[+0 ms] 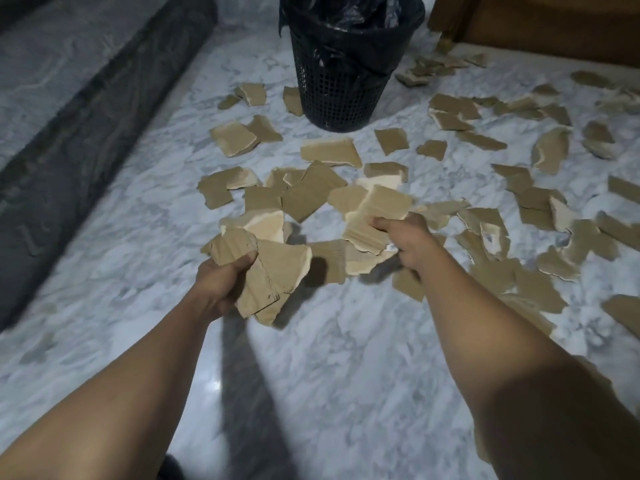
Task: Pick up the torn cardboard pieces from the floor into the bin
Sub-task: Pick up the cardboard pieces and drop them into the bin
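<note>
While both hands are full, lots of torn cardboard pieces point(329, 152) lie spread on the floor point(329, 375). They lie in front of the bin and far out to the right.

The left hand point(221, 282) grips a bunch of brown pieces point(273, 268), with its thumb on top. The right hand point(408, 240) grips a second bunch point(374, 220) the same way. The 2 hands are apart, each held up above the floor.

The bin point(346, 81) is black, with net walls and a black bag point(353, 15) inside. It stands upright past the pieces, well ahead of both hands. A few pieces lie right by its foot.

I think the step now is to carry these 2 bunches to the bin and drop them in. To do it well, squeeze tight so no piece slips out on the way. Bring each hand right over the open top before letting go. The bunches are wide with pointy corners, so tip them in narrow end first. The bin looks light, so do not bump it.

A dark strip point(86, 133) runs along the left of the floor. Some brown wood point(540, 26) shows at the top right.
</note>
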